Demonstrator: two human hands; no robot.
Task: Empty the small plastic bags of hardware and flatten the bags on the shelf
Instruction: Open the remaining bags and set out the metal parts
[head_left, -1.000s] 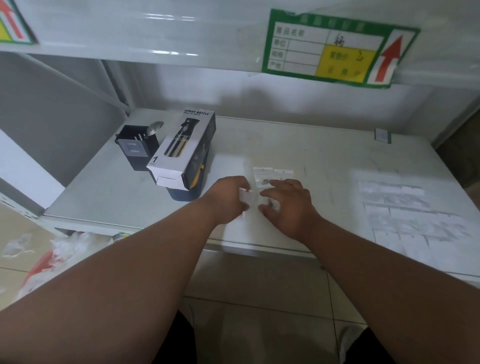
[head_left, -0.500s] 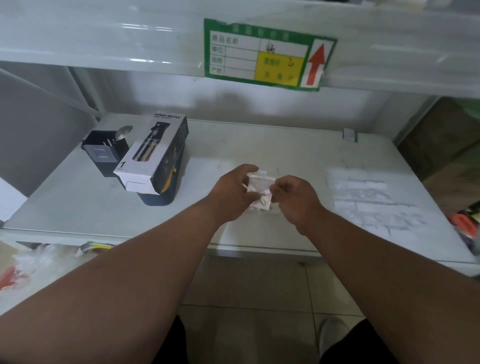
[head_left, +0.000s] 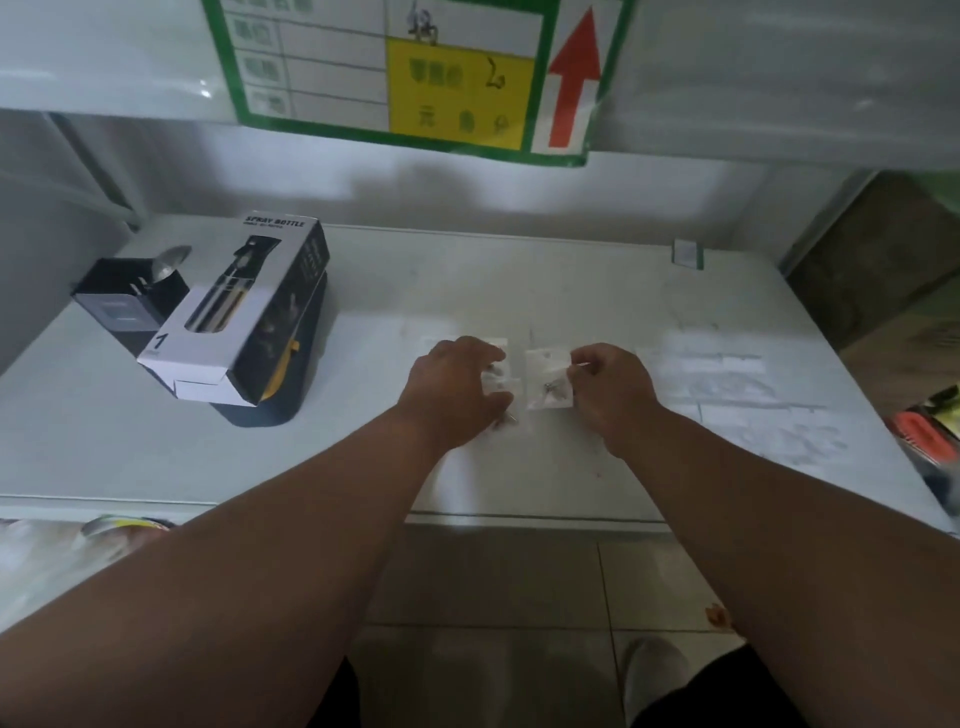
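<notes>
Clear plastic marks the centre of the frame, where both hands meet over the white shelf (head_left: 519, 291). The right hand (head_left: 610, 387) pinches the right edge of a small bag (head_left: 545, 382) between thumb and curled fingers; small dark hardware shows through the plastic, and the bag lies just left of that hand. The left hand (head_left: 457, 384) sits just left of it, fingers curved down over a second bag (head_left: 498, 371), touching it; whether it grips that bag I cannot tell. A small metal piece (head_left: 511, 415) lies on the shelf at the left thumb. Right of the hands, well apart, flattened bags (head_left: 727, 384) lie in rows. At the left of the frame a spray bottle box (head_left: 239, 322) leans on a dark container (head_left: 275, 400), with a black box (head_left: 124, 301) holding a spoon beside it. Above, a green-bordered label (head_left: 415, 73) with a red arrow hangs on the upper shelf edge
</notes>
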